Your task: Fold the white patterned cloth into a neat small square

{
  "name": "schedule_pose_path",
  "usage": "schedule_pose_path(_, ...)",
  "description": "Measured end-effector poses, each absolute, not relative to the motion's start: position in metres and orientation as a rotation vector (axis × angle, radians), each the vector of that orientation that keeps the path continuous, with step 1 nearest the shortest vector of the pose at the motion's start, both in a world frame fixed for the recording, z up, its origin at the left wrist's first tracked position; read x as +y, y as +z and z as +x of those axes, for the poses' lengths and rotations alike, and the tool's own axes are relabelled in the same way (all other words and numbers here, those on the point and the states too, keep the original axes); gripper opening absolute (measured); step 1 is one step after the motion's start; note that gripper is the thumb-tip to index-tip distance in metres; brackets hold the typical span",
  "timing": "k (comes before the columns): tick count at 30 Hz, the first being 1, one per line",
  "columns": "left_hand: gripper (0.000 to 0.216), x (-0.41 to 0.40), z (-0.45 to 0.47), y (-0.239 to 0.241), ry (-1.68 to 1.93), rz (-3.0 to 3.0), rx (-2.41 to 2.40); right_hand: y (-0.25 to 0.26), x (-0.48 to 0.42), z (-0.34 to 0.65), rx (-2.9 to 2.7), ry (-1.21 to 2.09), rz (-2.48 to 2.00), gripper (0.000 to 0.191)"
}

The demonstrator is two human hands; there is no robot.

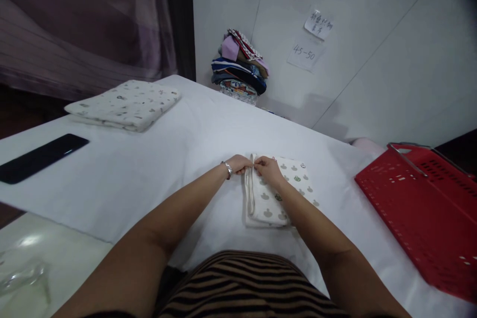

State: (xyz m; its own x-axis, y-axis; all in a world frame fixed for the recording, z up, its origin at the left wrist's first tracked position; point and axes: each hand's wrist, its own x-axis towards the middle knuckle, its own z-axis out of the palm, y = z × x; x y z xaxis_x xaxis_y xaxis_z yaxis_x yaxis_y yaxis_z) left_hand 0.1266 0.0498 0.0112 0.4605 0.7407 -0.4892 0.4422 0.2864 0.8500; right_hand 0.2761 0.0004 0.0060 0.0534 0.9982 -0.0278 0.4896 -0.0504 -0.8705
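Note:
A white cloth with grey and green mushroom-like prints lies folded in layers in front of me. My left hand, with a bracelet at the wrist, pinches the far left corner of its folded edge. Right beside it, my right hand pinches the same edge with thumb and fingers, its palm over the printed top. The fingertips of both hands almost meet. My right forearm hides part of the cloth's right side.
The white-covered table also holds another folded printed cloth at far left, a black phone-like slab and a red plastic basket at right. Behind the table stands a stack of folded fabrics. Paper notes hang on the wall.

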Motion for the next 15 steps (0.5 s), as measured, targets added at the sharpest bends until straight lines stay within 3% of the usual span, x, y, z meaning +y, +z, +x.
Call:
schedule_pose_path(8, 0.017, 0.044, 0.131, 0.004, 0.376, 1.414, 1.248, 0.006, 0.0, 0.278, -1.565, 0.945, -1.663, 0.013)
schedule_pose_path(15, 0.013, 0.038, 0.134, 0.006, 0.46, 1.487, 1.357, 0.016, -0.001, 0.296, -1.976, 0.177, -1.675, 0.029)
